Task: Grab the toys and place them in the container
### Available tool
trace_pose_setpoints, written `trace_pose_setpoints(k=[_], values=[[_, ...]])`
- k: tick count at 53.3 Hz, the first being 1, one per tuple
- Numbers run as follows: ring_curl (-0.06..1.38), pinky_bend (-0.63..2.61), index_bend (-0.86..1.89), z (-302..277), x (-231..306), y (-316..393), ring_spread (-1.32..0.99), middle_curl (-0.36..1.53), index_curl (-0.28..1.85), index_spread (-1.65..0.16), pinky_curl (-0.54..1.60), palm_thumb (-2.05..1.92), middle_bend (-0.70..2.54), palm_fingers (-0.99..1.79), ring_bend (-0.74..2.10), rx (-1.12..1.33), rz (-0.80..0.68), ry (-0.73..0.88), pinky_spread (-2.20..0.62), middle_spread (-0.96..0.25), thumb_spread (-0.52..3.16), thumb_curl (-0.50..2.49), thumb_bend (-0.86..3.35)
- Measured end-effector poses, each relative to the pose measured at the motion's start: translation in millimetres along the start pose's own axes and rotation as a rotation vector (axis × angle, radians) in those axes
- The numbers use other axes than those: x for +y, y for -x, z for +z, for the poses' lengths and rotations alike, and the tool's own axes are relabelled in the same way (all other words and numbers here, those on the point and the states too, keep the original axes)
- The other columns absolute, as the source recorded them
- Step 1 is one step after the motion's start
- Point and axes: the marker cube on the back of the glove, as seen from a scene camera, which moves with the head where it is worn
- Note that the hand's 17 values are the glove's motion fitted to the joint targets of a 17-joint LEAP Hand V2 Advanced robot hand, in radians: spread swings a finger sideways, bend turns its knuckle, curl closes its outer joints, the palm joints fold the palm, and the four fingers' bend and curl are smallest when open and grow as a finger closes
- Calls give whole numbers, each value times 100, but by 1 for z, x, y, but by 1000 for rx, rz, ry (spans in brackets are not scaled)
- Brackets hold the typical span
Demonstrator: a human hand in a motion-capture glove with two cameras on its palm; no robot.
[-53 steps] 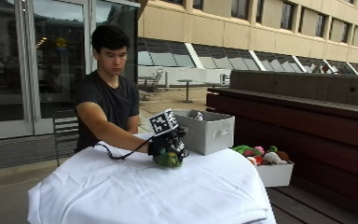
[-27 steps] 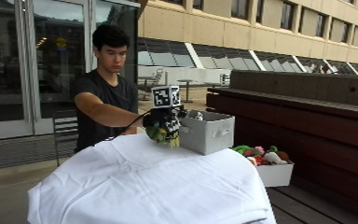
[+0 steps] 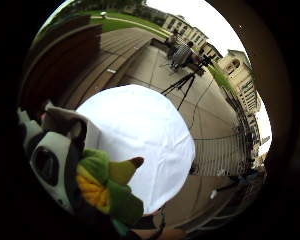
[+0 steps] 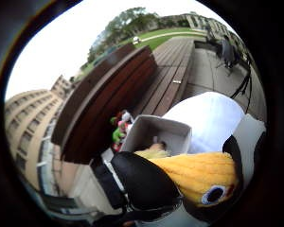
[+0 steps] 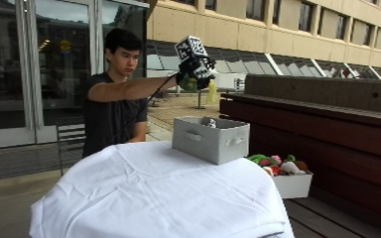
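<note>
Now, hand: the gloved right hand (image 5: 196,74) is raised high above the far side of the tabletop, fingers curled round a plush toy (image 5: 192,83).
Toy: green and yellow plush with a yellow piece dangling below the hand; in the palm views it lies right against the palm (image 4: 199,177), (image 3: 102,182).
Container: a grey fabric bin (image 5: 210,138) stands on the white-draped tabletop (image 5: 144,193), on its far right part, below and a little right of the hand; something small already lies inside.
Handling: by its look the toy is light, soft and squashy, not fragile and unlikely to slip; a hold round the body suits it better than one on the dangling end.
Next move: probably carry it over the bin's open top and let go; a drop should do it no harm.
Surroundings: a white tub (image 5: 291,182) with more plush toys (image 5: 274,163) sits lower, right of the tabletop, beside a long dark wooden bench (image 5: 322,114).
Obstacles: nothing visible between hand and bin; only the bin's near wall and handles could catch the hanging piece.
</note>
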Motion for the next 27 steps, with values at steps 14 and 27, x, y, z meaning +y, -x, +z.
trace_pose_setpoints(k=[14, 27], values=[[47, 75, 115, 11, 6, 62, -30, 57, 67, -13, 41, -17, 127, 131, 132, -19, -85, 21, -43, -22, 84, 15, -12], [45, 87, 84, 94, -8, 41, -29, 50, 61, -16, 45, -28, 105, 83, 128, -171, -261, 252, -39, -20, 80, 12, -19]])
